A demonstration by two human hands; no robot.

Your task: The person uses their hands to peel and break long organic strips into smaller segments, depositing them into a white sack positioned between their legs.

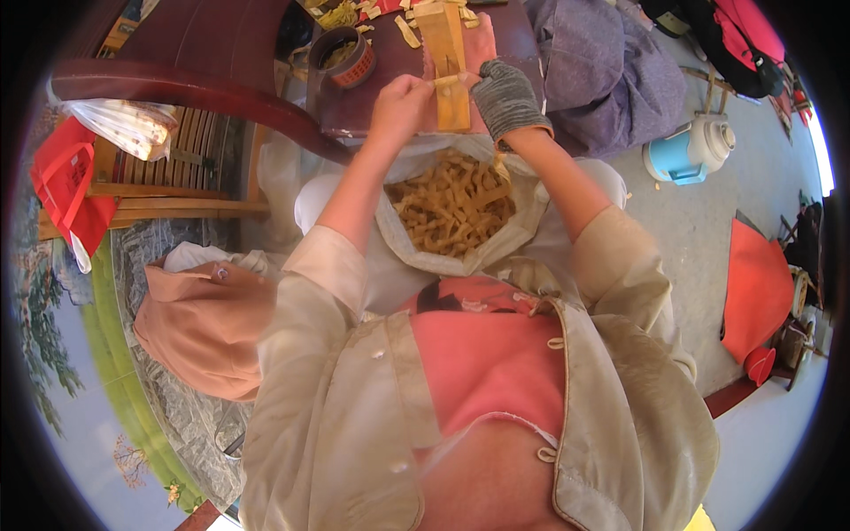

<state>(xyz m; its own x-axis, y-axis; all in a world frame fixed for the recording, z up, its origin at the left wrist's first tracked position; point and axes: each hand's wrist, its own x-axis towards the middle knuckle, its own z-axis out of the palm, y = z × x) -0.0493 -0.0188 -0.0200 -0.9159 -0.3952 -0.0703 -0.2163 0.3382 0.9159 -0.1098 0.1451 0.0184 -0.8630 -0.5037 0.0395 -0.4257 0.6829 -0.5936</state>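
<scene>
Between my two hands a short pale yellow strip [445, 81] is stretched across a narrow wooden board [453, 119]. My left hand [402, 103], bare, pinches its left end with the fingertips. At the other end is my right hand [506, 96], in a grey knitted glove with bare fingertips. The board lies on a pink cloth [487, 40] over a dark red table [392, 73]. Below the table edge, between my knees, an open white woven sack [415, 255] holds many tan, curled strips [455, 206]. What the strip is made of, I cannot tell.
A round container [355, 66] with an orange perforated band stands left of the board. Loose pale pieces [408, 32] lie behind it. Purple-grey cloth [597, 73] bulges at the table's right. A blue and white thermos jug [687, 151] stands on the floor. At left is a dark red chair [199, 79].
</scene>
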